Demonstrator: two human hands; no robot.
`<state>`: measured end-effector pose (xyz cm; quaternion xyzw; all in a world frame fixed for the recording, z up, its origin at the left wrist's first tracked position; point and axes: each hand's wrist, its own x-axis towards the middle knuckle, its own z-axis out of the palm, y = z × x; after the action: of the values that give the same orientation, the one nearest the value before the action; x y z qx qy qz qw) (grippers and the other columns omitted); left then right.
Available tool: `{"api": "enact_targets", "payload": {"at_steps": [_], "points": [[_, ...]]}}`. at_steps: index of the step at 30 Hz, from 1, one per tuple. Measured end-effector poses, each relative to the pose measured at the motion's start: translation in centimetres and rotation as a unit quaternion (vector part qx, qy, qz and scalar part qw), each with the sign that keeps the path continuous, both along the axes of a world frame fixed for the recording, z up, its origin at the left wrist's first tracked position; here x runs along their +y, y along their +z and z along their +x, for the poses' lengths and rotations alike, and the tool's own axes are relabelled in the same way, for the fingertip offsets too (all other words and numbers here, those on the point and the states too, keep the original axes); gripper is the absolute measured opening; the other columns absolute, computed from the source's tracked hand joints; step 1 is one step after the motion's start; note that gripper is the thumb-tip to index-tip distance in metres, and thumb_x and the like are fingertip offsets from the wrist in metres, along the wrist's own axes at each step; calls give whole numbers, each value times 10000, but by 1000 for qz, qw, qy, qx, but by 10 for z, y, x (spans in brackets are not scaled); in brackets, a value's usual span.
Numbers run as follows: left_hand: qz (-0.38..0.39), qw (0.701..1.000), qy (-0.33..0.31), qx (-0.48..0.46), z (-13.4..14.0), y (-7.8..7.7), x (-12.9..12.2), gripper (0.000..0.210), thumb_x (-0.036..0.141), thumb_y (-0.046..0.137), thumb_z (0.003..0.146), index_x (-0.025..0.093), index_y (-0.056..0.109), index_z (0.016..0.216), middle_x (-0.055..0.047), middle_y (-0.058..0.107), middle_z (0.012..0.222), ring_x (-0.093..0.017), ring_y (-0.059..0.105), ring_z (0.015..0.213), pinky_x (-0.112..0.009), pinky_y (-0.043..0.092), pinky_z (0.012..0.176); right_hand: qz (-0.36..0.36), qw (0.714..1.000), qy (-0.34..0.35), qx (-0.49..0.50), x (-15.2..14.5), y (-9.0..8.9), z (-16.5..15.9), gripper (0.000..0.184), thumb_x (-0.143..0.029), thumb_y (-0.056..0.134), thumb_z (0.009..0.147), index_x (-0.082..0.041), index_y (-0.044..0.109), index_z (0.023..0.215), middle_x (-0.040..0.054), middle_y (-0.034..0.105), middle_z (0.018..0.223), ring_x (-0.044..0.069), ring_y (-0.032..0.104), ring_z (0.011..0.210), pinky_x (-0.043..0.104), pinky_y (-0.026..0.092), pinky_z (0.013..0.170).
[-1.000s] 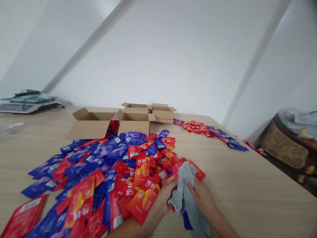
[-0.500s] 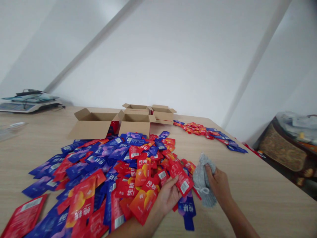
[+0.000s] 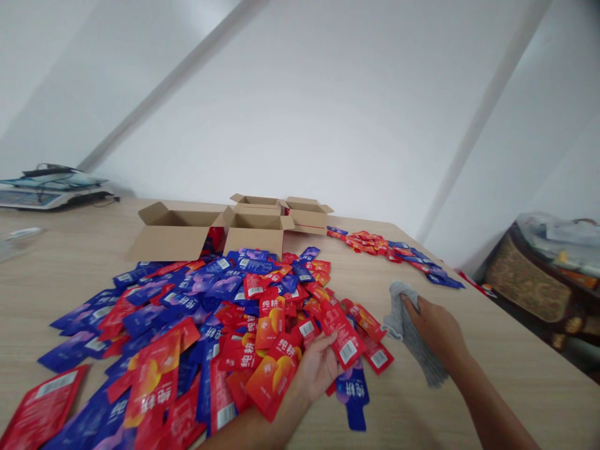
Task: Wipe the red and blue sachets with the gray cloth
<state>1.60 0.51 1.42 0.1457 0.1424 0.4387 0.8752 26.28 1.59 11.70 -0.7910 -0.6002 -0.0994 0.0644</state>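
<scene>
My left hand point(image 3: 319, 370) lies palm up at the right side of a large pile of red and blue sachets point(image 3: 225, 284). Its thumb and fingers are closed on the edge of a red sachet point(image 3: 344, 337) with a white barcode label; some of the fingers are hidden. To the right, my right hand point(image 3: 434, 328) pinches a limp grey knitted piece point(image 3: 417, 344), like a sock or glove, that hangs just over the table. A red sachet point(image 3: 377, 356) and a blue sachet point(image 3: 354, 394) lie between the two hands.
Open cardboard boxes point(image 3: 164, 242) stand behind the pile. A row of more sachets point(image 3: 370, 242) runs along the table's far right. At far left sits a flat scale point(image 3: 42, 199) with things on top. Beyond the right edge is a patterned brown seat point(image 3: 527, 281) with bags.
My right hand has moved right with the grey knitted piece, which now hangs stretched out longer. This uncovers red sachets beside the pile. My left hand stays on its sachet.
</scene>
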Motion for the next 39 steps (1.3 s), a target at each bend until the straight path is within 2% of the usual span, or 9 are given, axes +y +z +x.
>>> {"api": "enact_targets", "payload": {"at_steps": [5, 8, 13, 22, 25, 28, 30, 35, 39], "points": [[18, 1000, -1, 12, -2, -1, -1, 248, 121, 529, 804, 114, 569, 1049, -133, 691, 991, -246, 665, 850, -430, 487, 794, -27, 1000, 6, -5, 3, -10, 2, 441, -468, 287, 938, -179, 612, 869, 130, 701, 807, 254, 673, 746, 294, 376, 573], [46, 999, 2, 0, -4, 2, -2, 369, -6, 497, 705, 147, 578, 1030, -99, 699, 976, -230, 662, 862, -466, 478, 825, -33, 999, 6, 3, 5, -16, 5, 452, -478, 286, 935, -178, 614, 854, 133, 702, 807, 257, 674, 751, 297, 385, 580], [89, 996, 5, -3, -5, -3, 0, 486, -87, 459, 568, 143, 617, 966, -72, 710, 910, -202, 667, 848, -347, 508, 760, -43, 999, 14, 3, 8, -22, 9, 435, -466, 295, 936, -180, 618, 890, 135, 704, 845, 248, 674, 772, 290, 400, 601], [23, 999, 39, -9, -3, -7, 3, 385, -59, 524, 662, 152, 635, 964, -52, 715, 877, -195, 678, 797, -328, 518, 730, -40, 997, 41, 47, 13, -34, 12, 400, -453, 330, 928, -180, 622, 902, 132, 704, 853, 228, 667, 793, 276, 404, 637], [8, 999, 25, -40, -5, -2, 3, 124, 139, 575, 813, 156, 649, 911, -56, 708, 937, -186, 673, 804, -333, 512, 753, 0, 992, 76, 105, 13, -31, 8, 422, -462, 312, 931, -185, 611, 819, 122, 704, 827, 214, 660, 771, 264, 400, 635], [21, 997, -12, -72, -7, 3, 2, 298, 433, 508, 876, 173, 650, 906, -56, 702, 915, -189, 667, 793, -349, 511, 739, 42, 973, 137, 183, 17, -25, 0, 448, -478, 272, 937, -205, 591, 784, 98, 704, 829, 199, 650, 770, 251, 403, 648], [47, 995, -41, -76, -7, 5, 1, 408, 526, 451, 872, 170, 645, 919, -63, 693, 898, -197, 662, 788, -367, 509, 734, 41, 966, 159, 200, 22, -24, -4, 444, -480, 267, 937, -208, 588, 795, 92, 702, 844, 199, 647, 791, 249, 402, 665], [112, 988, -99, -38, -6, 4, -5, 361, 432, 439, 904, 136, 639, 852, -91, 673, 879, -209, 649, 812, -385, 491, 761, -23, 978, 133, 161, 43, -32, 3, 416, -507, 330, 916, -173, 574, 955, 119, 688, 892, 220, 641, 852, 266, 399, 701], [152, 979, -133, -3, -5, 5, -8, 245, 332, 523, 870, 120, 635, 819, -109, 671, 830, -229, 650, 788, -399, 482, 755, -39, 967, 188, 168, 69, -43, 37, 420, -520, 366, 905, -173, 550, 1054, 98, 663, 1005, 190, 611, 936, 261, 406, 781]]}}
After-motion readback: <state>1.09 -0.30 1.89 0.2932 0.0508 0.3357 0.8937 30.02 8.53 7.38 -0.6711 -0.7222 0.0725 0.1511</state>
